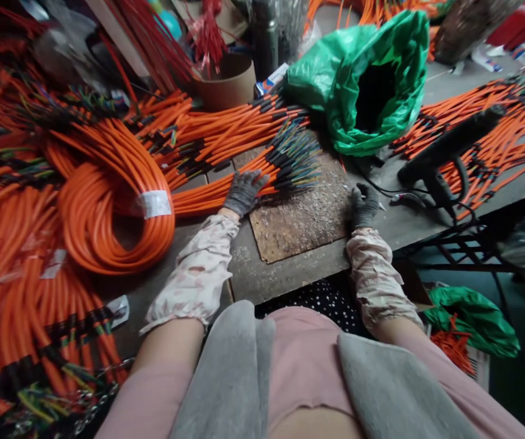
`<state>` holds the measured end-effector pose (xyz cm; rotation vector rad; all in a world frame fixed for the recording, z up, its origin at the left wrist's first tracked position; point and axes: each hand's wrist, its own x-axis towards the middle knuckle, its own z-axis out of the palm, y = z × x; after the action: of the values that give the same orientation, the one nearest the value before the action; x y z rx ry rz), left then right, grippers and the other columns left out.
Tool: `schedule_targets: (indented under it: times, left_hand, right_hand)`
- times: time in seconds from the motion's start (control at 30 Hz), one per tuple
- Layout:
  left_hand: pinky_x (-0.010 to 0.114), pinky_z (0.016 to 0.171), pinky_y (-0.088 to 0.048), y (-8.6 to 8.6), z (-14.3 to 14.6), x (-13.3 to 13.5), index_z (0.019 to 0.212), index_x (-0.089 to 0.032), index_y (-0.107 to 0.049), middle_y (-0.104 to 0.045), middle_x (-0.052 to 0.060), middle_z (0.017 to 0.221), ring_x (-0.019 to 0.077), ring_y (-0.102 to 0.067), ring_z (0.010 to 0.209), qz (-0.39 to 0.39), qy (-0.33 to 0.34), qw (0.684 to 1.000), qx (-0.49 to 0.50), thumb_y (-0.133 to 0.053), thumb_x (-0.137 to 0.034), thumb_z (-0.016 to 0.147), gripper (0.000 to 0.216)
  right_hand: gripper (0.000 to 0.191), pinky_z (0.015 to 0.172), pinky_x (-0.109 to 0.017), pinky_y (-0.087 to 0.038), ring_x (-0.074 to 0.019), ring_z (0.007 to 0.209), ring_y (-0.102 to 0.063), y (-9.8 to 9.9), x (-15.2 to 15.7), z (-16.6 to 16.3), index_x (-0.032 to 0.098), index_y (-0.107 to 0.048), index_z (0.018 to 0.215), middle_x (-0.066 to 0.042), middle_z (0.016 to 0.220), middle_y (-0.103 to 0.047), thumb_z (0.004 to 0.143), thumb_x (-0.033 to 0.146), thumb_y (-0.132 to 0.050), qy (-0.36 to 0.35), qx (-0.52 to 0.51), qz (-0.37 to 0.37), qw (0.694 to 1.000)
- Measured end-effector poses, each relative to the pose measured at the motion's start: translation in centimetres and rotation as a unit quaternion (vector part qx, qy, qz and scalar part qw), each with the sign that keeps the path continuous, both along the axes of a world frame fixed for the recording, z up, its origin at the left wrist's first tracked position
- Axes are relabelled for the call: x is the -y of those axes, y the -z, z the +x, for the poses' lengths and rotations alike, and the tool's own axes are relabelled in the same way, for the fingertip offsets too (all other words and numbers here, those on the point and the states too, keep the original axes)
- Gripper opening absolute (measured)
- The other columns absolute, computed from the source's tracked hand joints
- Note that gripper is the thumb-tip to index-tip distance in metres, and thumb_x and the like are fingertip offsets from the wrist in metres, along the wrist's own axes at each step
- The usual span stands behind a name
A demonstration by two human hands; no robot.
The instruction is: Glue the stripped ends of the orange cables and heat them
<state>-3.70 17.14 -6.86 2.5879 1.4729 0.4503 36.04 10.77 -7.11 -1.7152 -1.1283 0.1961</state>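
My left hand (246, 190), in a dark grey knit glove, lies over a bundle of orange cables (207, 194), with its fingers curled across them. The black-sleeved ends (285, 167) of these cables fan out into thin coloured wires, just right of that hand. Beneath them is a worn brown board (299, 225) strewn with small bits. By the board's right edge, my right hand (363, 206), gloved alike, has its fingers drawn in; whatever may be in them is hidden. A black heat gun (445, 152) stands on the table to its right.
A coiled orange cable bundle (116, 244) with a white label and more cables (19, 244) cover the left side. Behind the board sits an open green bag (344, 79), near a cardboard tube (225, 85). More orange cables (495, 134) lie at right, beyond the heat gun.
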Motion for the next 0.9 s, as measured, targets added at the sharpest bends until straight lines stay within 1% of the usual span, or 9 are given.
schedule_targets:
  times: [0.13, 0.23, 0.3, 0.4, 0.5, 0.6, 0.7, 0.77, 0.9]
  left_hand:
    - [0.053, 0.121, -0.043, -0.1, 0.2, 3.7, 0.114, -0.019, -0.074, -0.070, 0.014, 0.136, 0.0312, -0.059, 0.137, 0.031, 0.003, 0.999, 0.036, -0.058, -0.029, 0.100, 0.023]
    - [0.054, 0.112, -0.049, 0.5, 0.5, 7.4, 0.118, -0.020, -0.075, -0.075, 0.015, 0.127, 0.0325, -0.067, 0.126, 0.028, -0.035, 0.999, 0.021, -0.049, -0.032, 0.105, 0.031]
    - [0.049, 0.105, -0.053, 1.0, 0.5, 9.3, 0.125, -0.020, -0.074, -0.076, 0.015, 0.126, 0.0318, -0.071, 0.119, 0.001, -0.027, 1.000, 0.009, -0.051, -0.037, 0.105, 0.034]
    - [0.042, 0.092, -0.058, 1.5, 0.5, 10.8, 0.128, -0.023, -0.074, -0.077, 0.014, 0.125, 0.0305, -0.074, 0.113, -0.039, -0.010, 0.999, -0.009, -0.057, -0.042, 0.104, 0.036]
    - [0.040, 0.087, -0.059, 1.8, 0.5, 11.1, 0.124, -0.023, -0.076, -0.079, 0.014, 0.122, 0.0308, -0.076, 0.109, -0.061, -0.013, 0.998, -0.013, -0.058, -0.042, 0.103, 0.033]
    - [0.040, 0.089, -0.058, 1.8, 0.5, 11.1, 0.124, -0.024, -0.077, -0.079, 0.013, 0.123, 0.0307, -0.076, 0.111, -0.065, -0.007, 0.998, 0.001, -0.058, -0.041, 0.103, 0.033]
    - [0.039, 0.089, -0.057, 1.5, 0.5, 11.4, 0.126, -0.025, -0.076, -0.079, 0.011, 0.123, 0.0299, -0.075, 0.113, -0.069, 0.008, 0.998, 0.007, -0.058, -0.044, 0.103, 0.035]
    - [0.038, 0.087, -0.056, 1.3, 0.4, 11.6, 0.124, -0.025, -0.076, -0.079, 0.011, 0.120, 0.0294, -0.075, 0.110, -0.077, 0.010, 0.997, -0.007, -0.056, -0.048, 0.104, 0.036]
    - [0.037, 0.084, -0.054, 1.0, 0.3, 11.7, 0.126, -0.025, -0.075, -0.078, 0.011, 0.124, 0.0293, -0.075, 0.110, -0.087, 0.015, 0.996, -0.026, -0.054, -0.047, 0.105, 0.037]
  right_hand:
    - [0.039, 0.125, -0.057, -0.035, -0.0310, 0.136, -0.055, -3.1, 5.7, -5.7, 0.023, -0.065, 0.134, -0.014, 0.140, -0.066, 0.098, 0.037, -0.059, -0.104, 0.148, 0.089, 0.979]
    - [0.040, 0.131, -0.059, -0.024, -0.0323, 0.145, -0.050, -4.3, 9.2, -11.4, 0.034, -0.067, 0.138, -0.008, 0.150, -0.063, 0.098, 0.038, -0.064, -0.264, 0.296, 0.031, 0.918]
    - [0.046, 0.133, -0.066, -0.013, -0.0346, 0.150, -0.045, -4.4, 10.0, -14.2, 0.033, -0.064, 0.144, -0.008, 0.156, -0.060, 0.098, 0.032, -0.064, -0.319, 0.350, -0.039, 0.880]
    - [0.051, 0.126, -0.081, 0.000, -0.0415, 0.153, -0.040, -4.6, 10.1, -15.6, 0.027, -0.063, 0.145, -0.013, 0.155, -0.060, 0.094, 0.025, -0.066, -0.295, 0.378, -0.113, 0.870]
    - [0.050, 0.119, -0.088, 0.004, -0.0470, 0.157, -0.029, -5.4, 10.9, -15.6, 0.025, -0.063, 0.145, -0.016, 0.158, -0.056, 0.095, 0.031, -0.068, -0.227, 0.392, -0.097, 0.886]
    - [0.047, 0.128, -0.079, -0.006, -0.0397, 0.160, -0.028, -5.9, 11.7, -16.5, 0.031, -0.058, 0.150, -0.010, 0.165, -0.050, 0.103, 0.032, -0.059, -0.267, 0.428, -0.051, 0.862]
    - [0.047, 0.125, -0.058, -0.036, -0.0331, 0.145, -0.051, -4.7, 10.6, -17.6, 0.025, -0.058, 0.151, -0.014, 0.160, -0.055, 0.104, 0.023, -0.055, -0.374, 0.426, -0.103, 0.817]
    - [0.045, 0.111, -0.051, -0.050, -0.0333, 0.128, -0.062, -3.5, 9.1, -17.6, 0.017, -0.061, 0.147, -0.021, 0.148, -0.063, 0.103, 0.021, -0.057, -0.365, 0.399, -0.167, 0.824]
    - [0.033, 0.104, -0.043, -0.054, -0.0305, 0.121, -0.062, -2.1, 7.8, -15.9, 0.015, -0.070, 0.132, -0.020, 0.132, -0.068, 0.104, 0.021, -0.055, -0.372, 0.385, -0.172, 0.827]
